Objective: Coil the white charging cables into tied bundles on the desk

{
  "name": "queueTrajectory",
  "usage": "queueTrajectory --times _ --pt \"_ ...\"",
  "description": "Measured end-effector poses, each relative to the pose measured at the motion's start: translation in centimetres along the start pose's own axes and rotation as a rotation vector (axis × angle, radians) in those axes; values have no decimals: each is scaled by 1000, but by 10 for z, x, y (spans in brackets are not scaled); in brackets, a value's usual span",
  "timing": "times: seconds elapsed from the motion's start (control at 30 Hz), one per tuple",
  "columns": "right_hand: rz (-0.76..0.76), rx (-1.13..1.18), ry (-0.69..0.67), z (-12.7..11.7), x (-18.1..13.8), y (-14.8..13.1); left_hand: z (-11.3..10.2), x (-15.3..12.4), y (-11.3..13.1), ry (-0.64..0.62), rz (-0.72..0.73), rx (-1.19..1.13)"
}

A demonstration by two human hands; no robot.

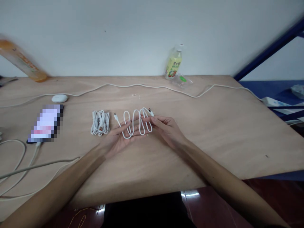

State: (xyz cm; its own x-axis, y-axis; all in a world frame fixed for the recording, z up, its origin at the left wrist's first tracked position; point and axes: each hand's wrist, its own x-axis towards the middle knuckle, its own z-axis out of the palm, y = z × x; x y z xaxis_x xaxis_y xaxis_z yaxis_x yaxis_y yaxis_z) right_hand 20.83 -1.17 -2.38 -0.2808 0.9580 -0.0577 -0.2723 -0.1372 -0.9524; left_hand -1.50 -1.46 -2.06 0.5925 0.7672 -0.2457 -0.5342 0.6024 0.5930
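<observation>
One broad plywood table (213, 133), pale, matte and faintly grained, carries everything the hands work over. Beyond both hands a long white cord (118, 85) runs slack across the board from side to side. The white cable (135, 122) lies between the hands, smooth and rubbery and folded into several upright narrow loops side by side like a row of hairpins, with their lower bends on the left palm. The left hand (118, 139) lies palm up and spread flat under those loops, cradling them rather than clamping. The right hand (166, 128) comes in palm down, and its fingertips pinch the rightmost loops. Well to the left of the left hand lies a flat rectangular phone (46, 123). Far beyond the right hand a plastic bottle (174, 63) of yellowish drink stands by the wall. Just beside the left hand, to its left, rests a second coiled cable (100, 123), white and tied into a tight bundle. One small plug (117, 117) of the held cable sticks out just beyond the left fingers, and another plug (151, 111) pokes up above the right fingertips.
</observation>
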Motion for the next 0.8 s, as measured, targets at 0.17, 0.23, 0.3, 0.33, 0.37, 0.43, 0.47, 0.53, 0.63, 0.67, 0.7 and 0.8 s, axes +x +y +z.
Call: queueTrajectory --times 0.17,0.23,0.3,0.33,0.37,0.43,0.47,0.53,0.63,0.67,0.7,0.8 --pt "-3 -55 33 -3 0 2 4 0 2 -9 18 6" --pt "-8 -91 64 -4 0 3 6 0 3 -12 19 10" --pt "-20 -118 90 -5 1 4 6 0 4 5 26 14" --pt "-23 -121 92 -5 1 3 6 0 4 19 32 16" --pt "-23 -115 87 -5 1 3 6 -1 4 33 38 18" --pt "-22 -96 75 -4 1 1 6 -1 4 50 42 22" --pt "-25 -90 74 -3 1 0 6 -1 5 55 42 25" --pt "-36 -87 81 -2 1 -1 8 -1 5 68 44 34" --pt "-45 -80 90 -2 1 -2 11 -1 6 93 53 46" --pt "-46 -80 93 -2 1 -2 11 -1 6 96 54 43" --pt "-46 -80 96 -3 1 -2 11 -1 5 96 54 35" --pt "-47 -75 112 -4 2 -1 10 -1 5 90 61 8"
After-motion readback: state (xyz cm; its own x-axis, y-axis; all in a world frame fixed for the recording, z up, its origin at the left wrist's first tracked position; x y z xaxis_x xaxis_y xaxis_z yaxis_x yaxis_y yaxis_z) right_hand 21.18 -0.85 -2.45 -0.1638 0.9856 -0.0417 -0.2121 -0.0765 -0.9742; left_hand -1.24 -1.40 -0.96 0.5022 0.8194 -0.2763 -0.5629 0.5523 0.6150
